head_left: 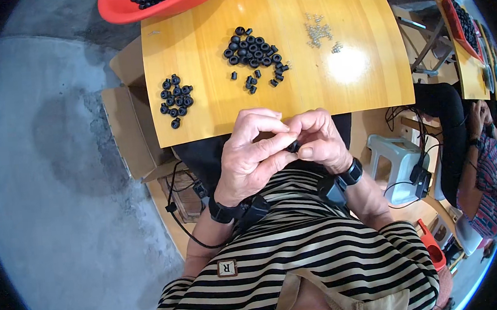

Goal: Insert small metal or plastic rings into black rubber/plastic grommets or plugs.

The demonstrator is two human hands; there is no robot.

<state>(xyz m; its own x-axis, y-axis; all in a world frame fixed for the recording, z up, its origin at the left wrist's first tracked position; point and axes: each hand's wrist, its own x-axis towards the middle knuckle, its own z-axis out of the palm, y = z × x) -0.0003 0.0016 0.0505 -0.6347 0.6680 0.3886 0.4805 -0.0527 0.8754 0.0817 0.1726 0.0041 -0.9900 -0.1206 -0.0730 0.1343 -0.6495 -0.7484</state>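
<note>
Just over the near edge of the yellow wooden table [211,120], my left hand [254,149] and my right hand [321,139] meet with their fingertips pinched together. Between them is a small black plastic part [293,146], mostly covered by the fingers. A heap of round black ring-shaped parts [255,51] lies on the table beyond my hands, with several small black plugs [252,84] at its near side. On the left sits a group of black parts [176,96] that look like a ring joined to a plug. Small silvery springs or screws [317,31] are scattered to the right.
A red basin [163,10] of black parts stands at the far left of the table. An open cardboard box [121,126] is below the left edge. To the right are a pale plastic stool [398,156], cables, and another person's arm [470,182] beside a second table.
</note>
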